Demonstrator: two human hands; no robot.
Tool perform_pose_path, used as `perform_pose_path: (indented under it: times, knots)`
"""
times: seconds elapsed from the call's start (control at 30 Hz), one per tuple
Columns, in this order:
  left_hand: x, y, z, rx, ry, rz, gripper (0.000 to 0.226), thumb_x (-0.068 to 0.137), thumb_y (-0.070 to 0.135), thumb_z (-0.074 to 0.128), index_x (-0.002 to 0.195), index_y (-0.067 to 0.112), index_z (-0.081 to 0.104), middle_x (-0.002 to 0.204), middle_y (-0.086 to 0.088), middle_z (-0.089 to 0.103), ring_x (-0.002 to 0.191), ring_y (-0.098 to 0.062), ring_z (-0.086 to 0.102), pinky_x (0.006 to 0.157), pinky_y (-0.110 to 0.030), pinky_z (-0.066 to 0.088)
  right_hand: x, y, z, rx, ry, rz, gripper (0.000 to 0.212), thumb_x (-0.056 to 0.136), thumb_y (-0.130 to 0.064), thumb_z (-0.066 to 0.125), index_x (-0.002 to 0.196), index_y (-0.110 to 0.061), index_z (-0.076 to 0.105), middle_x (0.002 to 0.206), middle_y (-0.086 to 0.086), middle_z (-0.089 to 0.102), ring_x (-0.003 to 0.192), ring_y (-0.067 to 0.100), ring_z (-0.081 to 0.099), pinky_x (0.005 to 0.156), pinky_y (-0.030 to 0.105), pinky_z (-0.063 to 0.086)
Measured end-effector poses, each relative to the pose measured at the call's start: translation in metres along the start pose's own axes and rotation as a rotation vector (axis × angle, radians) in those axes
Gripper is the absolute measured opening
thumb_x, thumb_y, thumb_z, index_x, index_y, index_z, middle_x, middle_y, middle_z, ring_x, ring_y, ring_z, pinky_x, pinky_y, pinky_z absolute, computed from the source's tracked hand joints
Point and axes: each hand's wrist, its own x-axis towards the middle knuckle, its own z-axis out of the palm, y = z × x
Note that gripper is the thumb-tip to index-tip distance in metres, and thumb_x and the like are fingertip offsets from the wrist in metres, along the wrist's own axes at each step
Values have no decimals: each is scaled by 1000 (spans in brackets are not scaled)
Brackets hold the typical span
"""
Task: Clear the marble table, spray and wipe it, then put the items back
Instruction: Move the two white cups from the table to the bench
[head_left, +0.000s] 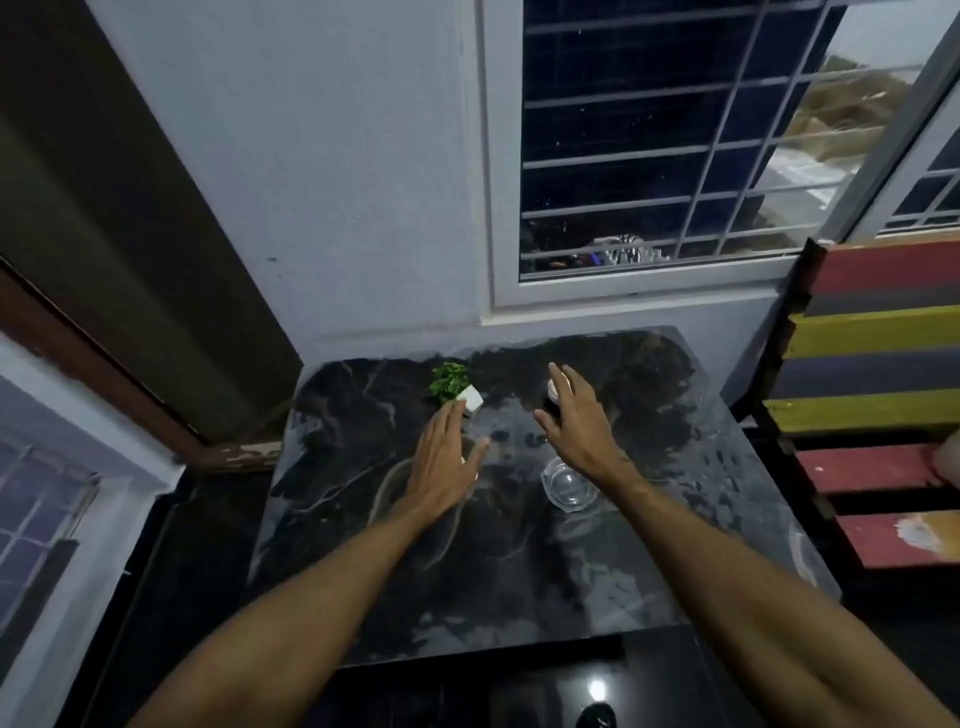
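The black marble table (519, 571) with pale veins fills the middle of the view. A small green plant in a white pot (457, 388) stands at its far side. My left hand (441, 462) reaches over the table with straight fingers, the fingertips just short of the pot. My right hand (576, 421) is stretched out flat, fingers spread, over a small dark container with a white lid (554, 392), which it partly hides. A clear glass bowl (569, 483) sits on the marble right under my right wrist.
A grey wall and a barred window (649, 156) stand behind the table. A bench of coloured slats (872, 395) lies to the right. A dark door frame (130, 260) is at the left. Glossy black floor (519, 691) shows at the near edge.
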Motion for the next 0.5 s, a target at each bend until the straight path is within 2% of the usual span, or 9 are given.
perform_pose_path:
  times: [0.1, 0.2, 0.3, 0.4, 0.5]
  knots:
    - [2, 8, 33, -86, 6, -317, 72, 103, 46, 52, 159, 9, 27, 165, -15, 29, 152, -31, 30, 122, -44, 29, 9, 37, 2, -4, -60, 53, 72, 95, -27, 64, 156, -9, 29, 159, 16, 33, 146, 34, 32, 120, 41, 31]
    - [7, 9, 55, -126, 103, -558, 68, 98, 43, 62, 150, 6, 39, 153, -19, 42, 143, -36, 38, 113, -44, 34, 23, 63, 14, -48, -166, 105, 71, 95, -26, 63, 155, -9, 29, 159, 17, 32, 145, 35, 33, 118, 45, 33]
    - [25, 6, 68, -163, 166, -756, 77, 92, 44, 69, 150, 5, 36, 155, -19, 39, 144, -37, 35, 112, -45, 35, 45, 82, 26, -58, -192, 127, 71, 94, -25, 64, 154, -9, 29, 157, 18, 33, 142, 37, 36, 116, 46, 35]
    - [46, -6, 81, -190, 155, -882, 85, 90, 46, 72, 151, 3, 33, 158, -21, 34, 145, -38, 32, 113, -46, 34, 72, 94, 43, -82, -194, 162, 74, 93, -29, 66, 153, -9, 28, 153, 18, 35, 137, 37, 39, 114, 47, 37]
    - [59, -21, 92, -193, 129, -937, 79, 89, 42, 74, 148, 3, 40, 155, -22, 39, 143, -39, 36, 110, -45, 39, 94, 100, 56, -128, -206, 213, 78, 90, -34, 69, 152, -9, 28, 149, 20, 36, 134, 39, 41, 110, 50, 40]
